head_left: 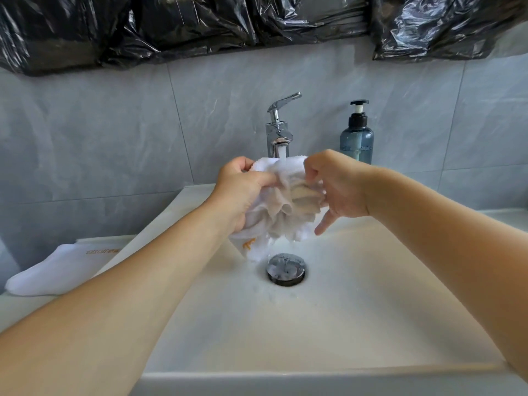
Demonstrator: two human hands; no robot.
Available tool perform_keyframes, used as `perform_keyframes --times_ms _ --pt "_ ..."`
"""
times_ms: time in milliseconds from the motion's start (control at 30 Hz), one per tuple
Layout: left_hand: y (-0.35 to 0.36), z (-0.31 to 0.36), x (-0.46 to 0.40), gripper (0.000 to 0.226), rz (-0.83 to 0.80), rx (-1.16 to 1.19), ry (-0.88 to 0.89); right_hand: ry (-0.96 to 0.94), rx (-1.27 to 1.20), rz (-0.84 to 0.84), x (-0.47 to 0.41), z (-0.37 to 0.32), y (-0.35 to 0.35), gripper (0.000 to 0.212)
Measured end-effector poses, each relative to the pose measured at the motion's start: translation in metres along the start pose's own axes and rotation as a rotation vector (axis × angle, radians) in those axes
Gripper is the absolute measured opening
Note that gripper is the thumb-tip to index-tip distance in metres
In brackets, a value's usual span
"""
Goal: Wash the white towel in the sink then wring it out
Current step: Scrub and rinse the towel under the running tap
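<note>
Left hand (238,192) and right hand (335,190) both grip the bunched white towel (283,195). Tap (278,132) water runs onto it above the sink (357,281)

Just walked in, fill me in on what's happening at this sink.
A person is washing a white towel over the sink. Both hands, left and right, grip the bunched towel under water running from the tap. Water drips toward the drain. Wringing has not begun.
</note>
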State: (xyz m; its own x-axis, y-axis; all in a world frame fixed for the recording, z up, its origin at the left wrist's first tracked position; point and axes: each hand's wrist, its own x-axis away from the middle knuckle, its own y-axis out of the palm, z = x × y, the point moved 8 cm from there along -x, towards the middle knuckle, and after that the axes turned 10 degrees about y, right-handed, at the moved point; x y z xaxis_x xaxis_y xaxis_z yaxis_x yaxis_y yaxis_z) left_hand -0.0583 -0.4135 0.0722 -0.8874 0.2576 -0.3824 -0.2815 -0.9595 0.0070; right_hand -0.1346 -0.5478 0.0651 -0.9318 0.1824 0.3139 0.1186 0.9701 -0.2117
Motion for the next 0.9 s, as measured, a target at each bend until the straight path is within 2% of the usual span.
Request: perform_keyframes --times_ms 67,133,200,267,367,533,600,667,800,900 --pt "0.001 0.001 0.001 0.026 0.001 0.022 -0.010 0.035 0.026 -0.128 0.003 0.005 0.010 0.031" --pt "0.004 0.003 0.001 0.025 -0.026 0.079 -0.025 0.036 0.012 -0.118 -0.002 0.010 0.013 0.034" --pt "0.012 0.005 0.003 0.052 -0.125 0.175 -0.084 0.043 -0.098 -0.041 -0.012 0.016 0.009 0.033" --pt "0.014 0.003 0.004 0.064 -0.162 0.253 -0.133 0.036 -0.213 0.032 -0.018 0.019 0.002 0.023" --pt "0.007 -0.001 0.001 0.047 -0.143 0.265 -0.138 0.034 -0.378 0.139 -0.018 0.019 -0.010 0.010" --pt "0.016 -0.010 0.004 0.021 -0.263 0.077 -0.103 0.077 -0.646 0.233 -0.012 0.024 -0.023 0.018" --pt "0.020 -0.020 0.008 0.023 -0.338 -0.043 -0.158 0.102 -0.663 0.273 -0.009 0.027 -0.026 0.019" --pt "0.023 -0.023 0.014 0.027 -0.367 -0.027 -0.220 0.117 -0.652 0.297 -0.007 0.028 -0.026 0.018" --pt "0.017 -0.019 0.011 0.015 -0.216 0.038 -0.198 0.115 -0.621 0.309 -0.006 0.025 -0.027 0.019" --pt "0.002 -0.022 0.001 0.022 -0.047 0.090 -0.189 0.082 -0.621 0.325 -0.006 0.020 -0.035 0.021"
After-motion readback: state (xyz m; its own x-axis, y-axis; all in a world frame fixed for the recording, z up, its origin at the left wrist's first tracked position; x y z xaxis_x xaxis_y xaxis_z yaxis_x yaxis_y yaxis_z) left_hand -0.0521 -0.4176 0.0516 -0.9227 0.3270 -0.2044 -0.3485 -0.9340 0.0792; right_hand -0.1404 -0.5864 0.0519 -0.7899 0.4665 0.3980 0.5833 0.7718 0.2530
